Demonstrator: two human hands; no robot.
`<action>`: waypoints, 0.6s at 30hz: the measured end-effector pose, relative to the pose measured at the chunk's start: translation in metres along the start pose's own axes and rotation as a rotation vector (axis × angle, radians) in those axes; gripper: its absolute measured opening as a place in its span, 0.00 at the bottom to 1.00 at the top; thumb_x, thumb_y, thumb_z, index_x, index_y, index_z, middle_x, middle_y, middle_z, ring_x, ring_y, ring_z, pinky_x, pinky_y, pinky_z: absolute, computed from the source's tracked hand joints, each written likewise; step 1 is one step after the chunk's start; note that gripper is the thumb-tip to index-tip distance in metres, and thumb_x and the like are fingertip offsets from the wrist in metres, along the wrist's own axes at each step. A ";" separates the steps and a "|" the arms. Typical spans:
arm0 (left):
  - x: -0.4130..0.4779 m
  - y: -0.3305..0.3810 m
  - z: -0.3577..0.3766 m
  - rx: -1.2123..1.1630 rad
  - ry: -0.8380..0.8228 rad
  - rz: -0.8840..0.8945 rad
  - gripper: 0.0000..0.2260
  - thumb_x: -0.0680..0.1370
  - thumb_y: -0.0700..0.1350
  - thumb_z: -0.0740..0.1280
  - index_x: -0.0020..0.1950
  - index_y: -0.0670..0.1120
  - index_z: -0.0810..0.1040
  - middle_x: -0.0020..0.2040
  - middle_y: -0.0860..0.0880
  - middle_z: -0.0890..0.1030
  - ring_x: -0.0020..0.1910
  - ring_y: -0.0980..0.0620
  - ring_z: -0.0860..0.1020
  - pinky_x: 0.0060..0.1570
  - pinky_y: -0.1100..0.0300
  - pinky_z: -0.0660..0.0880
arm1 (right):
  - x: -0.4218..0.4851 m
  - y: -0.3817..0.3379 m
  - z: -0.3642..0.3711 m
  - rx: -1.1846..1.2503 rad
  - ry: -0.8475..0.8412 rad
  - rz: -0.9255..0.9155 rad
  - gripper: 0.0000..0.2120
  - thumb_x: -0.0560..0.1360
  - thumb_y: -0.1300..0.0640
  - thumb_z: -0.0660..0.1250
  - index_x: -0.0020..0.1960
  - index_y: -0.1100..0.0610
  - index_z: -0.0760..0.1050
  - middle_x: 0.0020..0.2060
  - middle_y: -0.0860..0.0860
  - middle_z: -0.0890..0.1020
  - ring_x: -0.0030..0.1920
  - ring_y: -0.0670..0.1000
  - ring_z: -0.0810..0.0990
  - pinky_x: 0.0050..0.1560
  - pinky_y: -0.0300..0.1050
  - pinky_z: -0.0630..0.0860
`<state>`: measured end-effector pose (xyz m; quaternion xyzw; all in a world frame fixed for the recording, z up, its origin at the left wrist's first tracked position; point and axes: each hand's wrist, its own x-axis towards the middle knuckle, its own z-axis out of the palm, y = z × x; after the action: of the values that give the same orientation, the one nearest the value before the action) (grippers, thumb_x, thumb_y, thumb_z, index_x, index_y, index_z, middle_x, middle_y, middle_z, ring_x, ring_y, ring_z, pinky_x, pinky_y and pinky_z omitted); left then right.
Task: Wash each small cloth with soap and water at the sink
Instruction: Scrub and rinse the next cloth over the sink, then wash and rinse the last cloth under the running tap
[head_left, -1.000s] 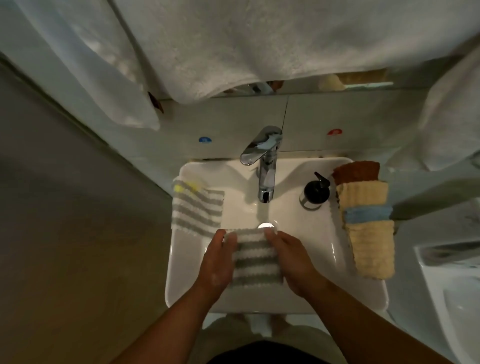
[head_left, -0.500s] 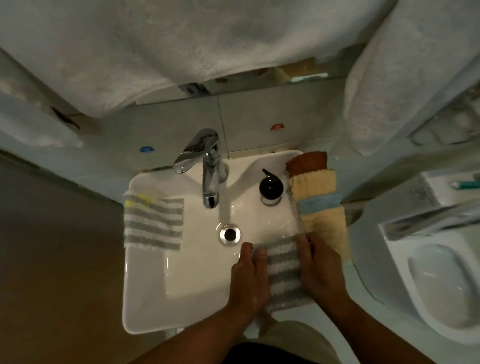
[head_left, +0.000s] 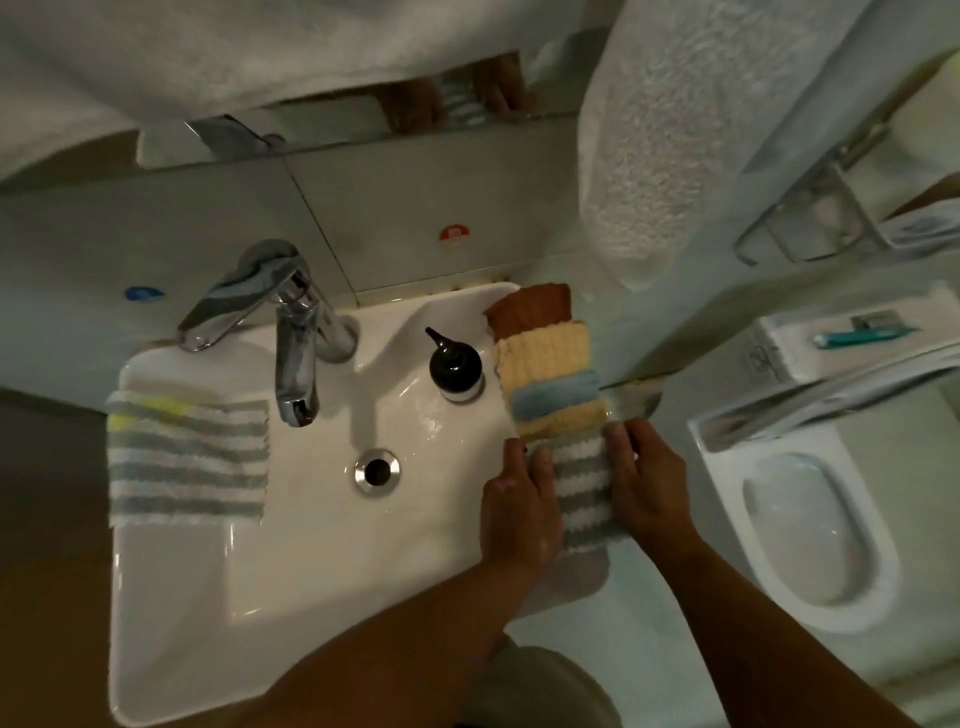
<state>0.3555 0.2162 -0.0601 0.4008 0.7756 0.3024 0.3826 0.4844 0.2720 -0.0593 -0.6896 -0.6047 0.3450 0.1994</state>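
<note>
Left hand (head_left: 517, 506), right hand (head_left: 649, 483): fingers grip striped cloth (head_left: 584, 488) edges over sink (head_left: 208, 597) right rim, seemingly touching cloth stack (head_left: 543, 358).

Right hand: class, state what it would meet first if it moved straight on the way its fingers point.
Probably the nearer yellow cloth, lying just beyond the fingertips of the right hand; depth is unclear.

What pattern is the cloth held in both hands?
The cloth: grey and white stripes, head view.

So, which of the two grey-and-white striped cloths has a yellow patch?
The draped cloth on the white sink's left rim; the held cloth shows only grey and white.
</note>
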 end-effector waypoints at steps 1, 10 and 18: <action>0.003 -0.003 0.003 0.011 0.006 -0.002 0.16 0.84 0.59 0.50 0.58 0.49 0.69 0.47 0.46 0.81 0.45 0.45 0.80 0.41 0.58 0.69 | 0.003 0.002 0.004 0.004 0.001 -0.006 0.15 0.85 0.46 0.55 0.50 0.53 0.75 0.38 0.46 0.78 0.40 0.41 0.76 0.43 0.46 0.70; 0.013 -0.016 0.013 0.113 -0.132 -0.110 0.20 0.81 0.66 0.46 0.55 0.51 0.65 0.47 0.47 0.81 0.45 0.44 0.81 0.48 0.48 0.79 | 0.014 0.024 0.016 -0.009 -0.078 0.063 0.21 0.82 0.37 0.53 0.48 0.53 0.73 0.39 0.50 0.81 0.41 0.51 0.81 0.42 0.49 0.76; 0.025 -0.052 -0.079 0.245 -0.464 -0.078 0.19 0.81 0.67 0.54 0.53 0.52 0.69 0.48 0.48 0.79 0.47 0.48 0.78 0.46 0.55 0.72 | 0.001 -0.054 -0.019 -0.256 -0.014 -0.432 0.12 0.75 0.46 0.70 0.51 0.51 0.73 0.44 0.46 0.74 0.40 0.44 0.73 0.40 0.36 0.68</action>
<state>0.2590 0.1990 -0.0682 0.4723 0.7128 0.0913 0.5103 0.4609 0.2859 -0.0093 -0.5618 -0.7780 0.2198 0.1755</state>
